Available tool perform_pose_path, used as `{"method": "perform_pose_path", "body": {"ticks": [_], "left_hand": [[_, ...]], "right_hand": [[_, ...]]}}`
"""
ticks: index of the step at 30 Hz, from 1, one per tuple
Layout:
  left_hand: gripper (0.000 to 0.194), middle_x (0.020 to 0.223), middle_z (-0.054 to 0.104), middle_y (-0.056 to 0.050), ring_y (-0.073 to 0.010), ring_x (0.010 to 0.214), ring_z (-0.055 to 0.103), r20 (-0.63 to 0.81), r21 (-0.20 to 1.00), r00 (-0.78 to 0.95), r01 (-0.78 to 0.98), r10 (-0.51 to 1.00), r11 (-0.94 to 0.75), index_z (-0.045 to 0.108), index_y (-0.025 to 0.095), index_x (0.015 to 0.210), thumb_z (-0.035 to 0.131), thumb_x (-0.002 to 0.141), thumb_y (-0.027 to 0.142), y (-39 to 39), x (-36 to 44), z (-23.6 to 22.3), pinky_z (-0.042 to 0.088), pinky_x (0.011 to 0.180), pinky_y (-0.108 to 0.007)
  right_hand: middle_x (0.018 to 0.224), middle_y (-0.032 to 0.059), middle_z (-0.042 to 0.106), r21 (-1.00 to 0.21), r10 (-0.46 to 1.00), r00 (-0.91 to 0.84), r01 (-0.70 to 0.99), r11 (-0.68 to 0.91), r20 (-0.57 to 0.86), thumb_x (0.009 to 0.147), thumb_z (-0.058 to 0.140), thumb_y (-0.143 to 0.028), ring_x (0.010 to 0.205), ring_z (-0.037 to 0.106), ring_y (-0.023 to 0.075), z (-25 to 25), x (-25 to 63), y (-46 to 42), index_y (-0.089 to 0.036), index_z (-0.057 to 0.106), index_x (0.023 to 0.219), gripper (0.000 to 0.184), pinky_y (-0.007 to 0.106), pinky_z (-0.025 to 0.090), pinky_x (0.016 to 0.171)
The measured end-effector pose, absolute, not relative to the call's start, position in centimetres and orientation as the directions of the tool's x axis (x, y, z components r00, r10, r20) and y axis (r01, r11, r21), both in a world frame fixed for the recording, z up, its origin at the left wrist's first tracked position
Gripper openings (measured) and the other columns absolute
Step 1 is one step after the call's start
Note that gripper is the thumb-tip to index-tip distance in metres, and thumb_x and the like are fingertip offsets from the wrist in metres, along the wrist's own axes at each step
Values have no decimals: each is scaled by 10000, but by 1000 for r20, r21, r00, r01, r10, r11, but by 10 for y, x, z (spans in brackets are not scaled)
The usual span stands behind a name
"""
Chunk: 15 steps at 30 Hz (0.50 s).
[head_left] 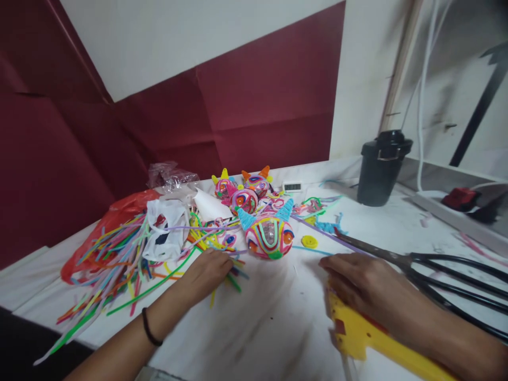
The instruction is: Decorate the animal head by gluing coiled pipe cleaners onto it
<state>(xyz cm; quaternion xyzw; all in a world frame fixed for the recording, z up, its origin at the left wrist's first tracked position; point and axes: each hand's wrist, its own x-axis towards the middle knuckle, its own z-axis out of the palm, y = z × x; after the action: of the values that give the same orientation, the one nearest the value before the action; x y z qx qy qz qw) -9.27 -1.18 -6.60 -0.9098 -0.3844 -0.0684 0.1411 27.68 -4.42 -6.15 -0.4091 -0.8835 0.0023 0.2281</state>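
My left hand [210, 272] is closed palm-down over short colored pipe cleaner pieces [235, 281], whose ends stick out past its fingers. My right hand [363, 275] curls over a yellow glue gun [353, 330] lying at the lower right; its thumb is hidden. Between and beyond the hands sits a round animal head [270, 235] wrapped in colorful pipe cleaners, with blue pointed ears. A flat yellow coil [309, 242] lies to its right. Large black-handled scissors [405, 259] rest beside my right hand.
Several similar heads [244, 201] stand behind. At left, loose pipe cleaners [115, 264] spread over a red plastic bag [119, 211] near a white bag [166, 227]. A small digital display [292, 186], a black lidded bin [381, 172] and a power strip [456, 211] are toward the back and right.
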Motion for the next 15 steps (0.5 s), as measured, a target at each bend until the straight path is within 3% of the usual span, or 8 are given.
{"method": "perform_pose_path", "body": {"ticks": [7, 15], "left_hand": [[262, 833, 633, -52, -199, 811, 606, 234, -387, 715, 690, 659, -611, 619, 166, 860, 385, 973, 132, -9, -91, -63, 457, 766, -339], [237, 748, 633, -22, -172, 695, 594, 334, -367, 683, 729, 649, -578, 596, 178, 842, 399, 971, 160, -10, -99, -67, 456, 691, -305]], "right_hand": [[876, 82, 698, -220, 740, -549, 725, 653, 389, 940, 366, -173, 739, 654, 220, -59, 276, -45, -172, 674, 1032, 321, 343, 496, 654], [828, 72, 686, -220, 755, -538, 739, 636, 375, 923, 420, -138, 740, 641, 217, -53, 275, -47, -167, 683, 985, 272, 315, 460, 652]]}}
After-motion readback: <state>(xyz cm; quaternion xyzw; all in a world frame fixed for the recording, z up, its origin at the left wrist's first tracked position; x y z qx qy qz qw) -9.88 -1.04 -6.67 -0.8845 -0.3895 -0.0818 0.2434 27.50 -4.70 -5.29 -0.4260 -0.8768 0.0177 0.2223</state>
